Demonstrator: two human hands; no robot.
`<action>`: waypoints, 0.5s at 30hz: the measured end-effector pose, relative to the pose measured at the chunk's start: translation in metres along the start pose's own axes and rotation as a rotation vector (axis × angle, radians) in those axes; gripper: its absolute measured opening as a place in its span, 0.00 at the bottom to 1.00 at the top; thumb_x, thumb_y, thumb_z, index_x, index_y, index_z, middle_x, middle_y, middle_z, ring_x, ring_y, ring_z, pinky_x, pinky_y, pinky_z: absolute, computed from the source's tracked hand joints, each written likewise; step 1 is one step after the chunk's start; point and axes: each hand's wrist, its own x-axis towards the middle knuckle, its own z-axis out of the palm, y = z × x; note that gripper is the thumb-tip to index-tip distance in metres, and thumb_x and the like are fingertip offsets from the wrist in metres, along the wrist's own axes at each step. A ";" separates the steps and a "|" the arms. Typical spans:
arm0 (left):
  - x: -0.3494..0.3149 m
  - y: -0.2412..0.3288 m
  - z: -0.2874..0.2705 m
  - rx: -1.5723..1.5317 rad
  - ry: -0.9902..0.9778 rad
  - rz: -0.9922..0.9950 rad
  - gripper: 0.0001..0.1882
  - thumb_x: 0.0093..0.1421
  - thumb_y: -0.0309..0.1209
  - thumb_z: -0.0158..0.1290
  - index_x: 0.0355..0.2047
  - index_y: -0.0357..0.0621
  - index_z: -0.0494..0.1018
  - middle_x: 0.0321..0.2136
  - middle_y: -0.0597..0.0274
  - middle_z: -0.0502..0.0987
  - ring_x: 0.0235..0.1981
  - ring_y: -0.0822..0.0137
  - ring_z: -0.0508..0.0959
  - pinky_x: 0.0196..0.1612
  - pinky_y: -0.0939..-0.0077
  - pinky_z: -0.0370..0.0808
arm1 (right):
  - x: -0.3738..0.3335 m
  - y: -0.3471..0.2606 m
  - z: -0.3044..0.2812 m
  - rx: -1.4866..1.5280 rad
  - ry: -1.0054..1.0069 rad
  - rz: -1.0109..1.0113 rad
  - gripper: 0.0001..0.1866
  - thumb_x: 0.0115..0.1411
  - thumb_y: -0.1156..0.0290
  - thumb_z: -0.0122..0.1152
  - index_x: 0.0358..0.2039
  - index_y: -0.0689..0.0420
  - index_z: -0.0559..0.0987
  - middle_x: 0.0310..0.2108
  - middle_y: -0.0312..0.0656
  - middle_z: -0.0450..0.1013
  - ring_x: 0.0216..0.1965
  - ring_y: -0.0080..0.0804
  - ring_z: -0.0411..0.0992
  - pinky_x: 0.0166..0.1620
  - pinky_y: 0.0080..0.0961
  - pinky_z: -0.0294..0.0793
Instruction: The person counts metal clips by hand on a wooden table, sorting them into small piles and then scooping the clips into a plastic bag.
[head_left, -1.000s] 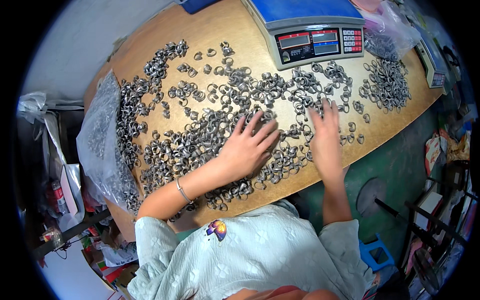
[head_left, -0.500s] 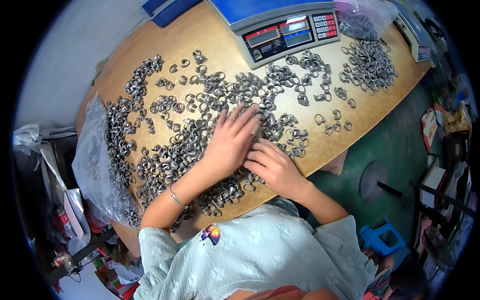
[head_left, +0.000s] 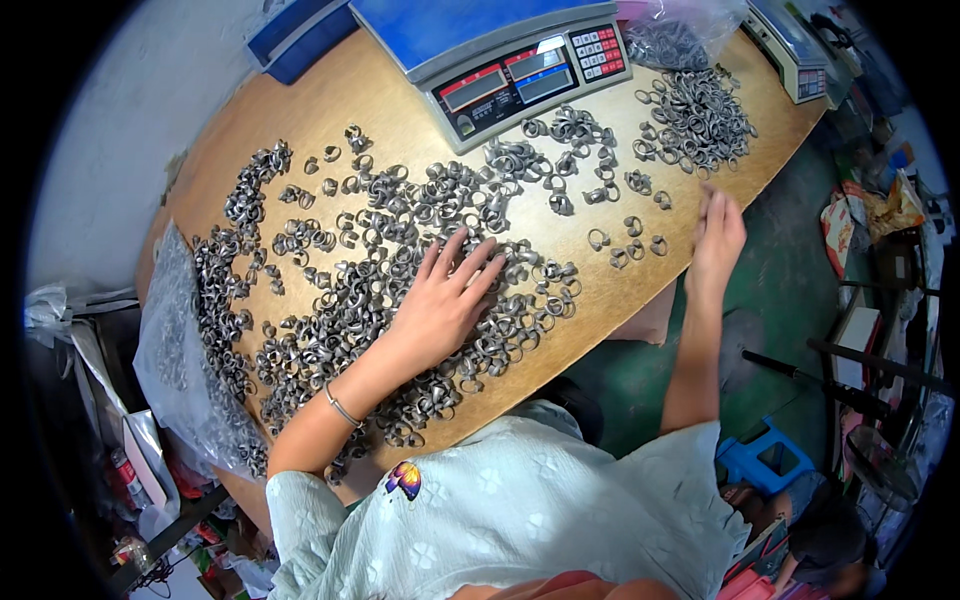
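My left hand (head_left: 445,305) lies with spread fingers on the large heap of grey metal rings (head_left: 350,300) in the middle of the wooden table. A thin bracelet circles that wrist. Out to the right, my right hand (head_left: 718,235) is over the table's edge, just below a separate pile of rings (head_left: 700,120). Its fingers are drawn together, and what they hold, if anything, is too small to make out. Between the two hands lie a few single rings (head_left: 634,226).
A digital scale (head_left: 510,80) with a blue top stands at the far side, beside a blue bin (head_left: 295,40). A clear bag of rings (head_left: 668,45) sits behind the right pile. Another plastic bag (head_left: 185,350) lies at the left edge. A second scale (head_left: 790,50) is far right.
My right hand has left the spot beside my left hand and moved right, to near the separate ring pile. My left hand stays on the heap. The whole view has shifted slightly.
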 end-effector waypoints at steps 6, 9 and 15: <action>0.004 0.001 -0.001 0.025 -0.008 0.010 0.31 0.55 0.30 0.54 0.60 0.46 0.59 0.62 0.54 0.56 0.64 0.45 0.52 0.63 0.47 0.54 | 0.131 0.016 0.009 -0.871 0.091 -0.709 0.10 0.62 0.70 0.49 0.40 0.57 0.77 0.33 0.45 0.71 0.36 0.46 0.69 0.41 0.35 0.70; 0.005 0.002 -0.002 0.003 -0.012 0.008 0.31 0.56 0.29 0.53 0.60 0.46 0.58 0.62 0.53 0.56 0.64 0.45 0.52 0.63 0.47 0.53 | 0.141 0.026 0.010 -1.031 -0.043 -0.766 0.10 0.58 0.76 0.53 0.40 0.58 0.77 0.38 0.45 0.71 0.43 0.45 0.67 0.44 0.37 0.69; 0.006 0.004 -0.002 -0.037 0.032 -0.019 0.28 0.54 0.23 0.51 0.57 0.43 0.62 0.61 0.49 0.56 0.63 0.42 0.54 0.63 0.47 0.53 | 0.071 0.013 0.002 -0.629 -0.131 -0.675 0.09 0.58 0.77 0.52 0.39 0.61 0.76 0.38 0.45 0.72 0.44 0.41 0.67 0.49 0.33 0.65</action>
